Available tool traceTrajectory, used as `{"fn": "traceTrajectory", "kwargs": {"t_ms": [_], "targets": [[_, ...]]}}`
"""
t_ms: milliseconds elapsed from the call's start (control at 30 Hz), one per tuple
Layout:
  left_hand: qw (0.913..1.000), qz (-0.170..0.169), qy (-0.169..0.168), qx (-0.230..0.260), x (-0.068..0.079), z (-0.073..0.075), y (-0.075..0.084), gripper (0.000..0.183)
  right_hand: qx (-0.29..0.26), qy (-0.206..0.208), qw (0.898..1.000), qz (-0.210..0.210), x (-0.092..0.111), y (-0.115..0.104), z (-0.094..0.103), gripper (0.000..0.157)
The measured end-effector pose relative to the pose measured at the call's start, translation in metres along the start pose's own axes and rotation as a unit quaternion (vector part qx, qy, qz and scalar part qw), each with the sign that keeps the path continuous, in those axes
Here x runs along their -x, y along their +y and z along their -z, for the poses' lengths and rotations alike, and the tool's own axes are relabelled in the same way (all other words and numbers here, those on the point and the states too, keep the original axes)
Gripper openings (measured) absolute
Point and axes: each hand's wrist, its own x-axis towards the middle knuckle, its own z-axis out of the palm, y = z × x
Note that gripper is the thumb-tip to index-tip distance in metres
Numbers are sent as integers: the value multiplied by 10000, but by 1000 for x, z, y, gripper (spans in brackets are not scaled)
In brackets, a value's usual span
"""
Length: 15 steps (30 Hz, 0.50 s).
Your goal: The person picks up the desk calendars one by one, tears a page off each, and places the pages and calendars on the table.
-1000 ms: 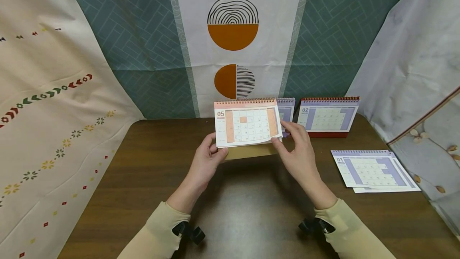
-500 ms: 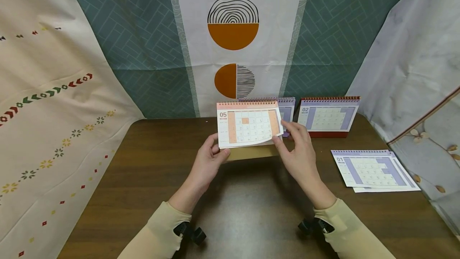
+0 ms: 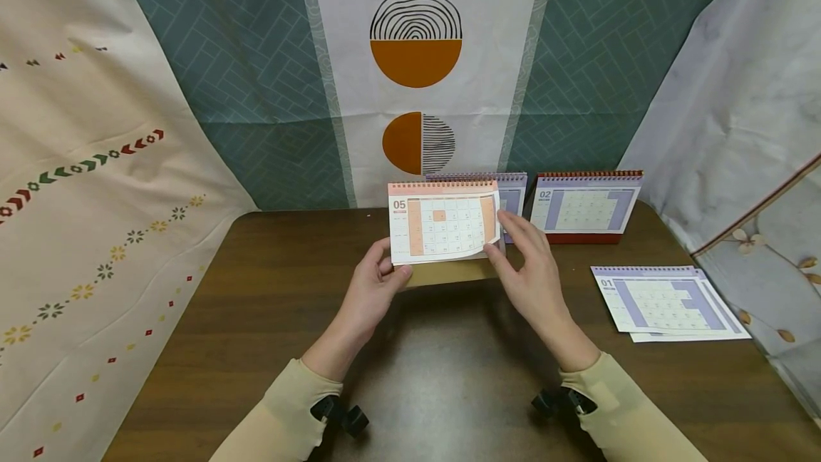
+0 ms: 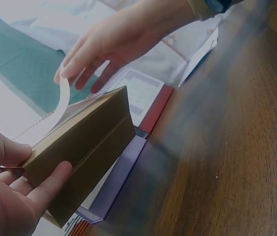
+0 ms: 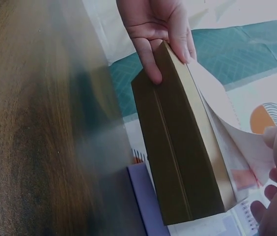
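Note:
A spiral-bound desk calendar (image 3: 449,227) with a gold cardboard stand (image 4: 87,152) is held up off the table, its orange page 05 towards me. My left hand (image 3: 372,284) grips the lower left corner, thumb in front and fingers behind and under the base. At the other side my right hand (image 3: 532,269) pinches the lower right corner of the pages. One or more pages (image 5: 217,98) bow away from the stand in the right wrist view; how many is unclear.
Behind the held calendar stands a purple calendar (image 3: 512,198), partly hidden. To its right is a red-based calendar (image 3: 585,209) showing 02. Loose calendar sheets (image 3: 667,303) lie at the right of the brown table (image 3: 269,348). Cloth (image 3: 256,77) hangs round the back and sides.
The held calendar has shifted slightly to the right. My right fingers have drawn a little to the left with the page corner, which stays curled. Both grips are kept.

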Motion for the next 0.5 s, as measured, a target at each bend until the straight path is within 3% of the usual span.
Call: {"fn": "traceTrajectory", "kwargs": {"t_ms": [200,500], "targets": [[10000,34,5,-9,0,-1,1,55,59,10,9993,361,-2,2,0,65],[9999,78,1,128,1,-2,2,54,39,-6,9983,578,-3,5,3,65]]}}
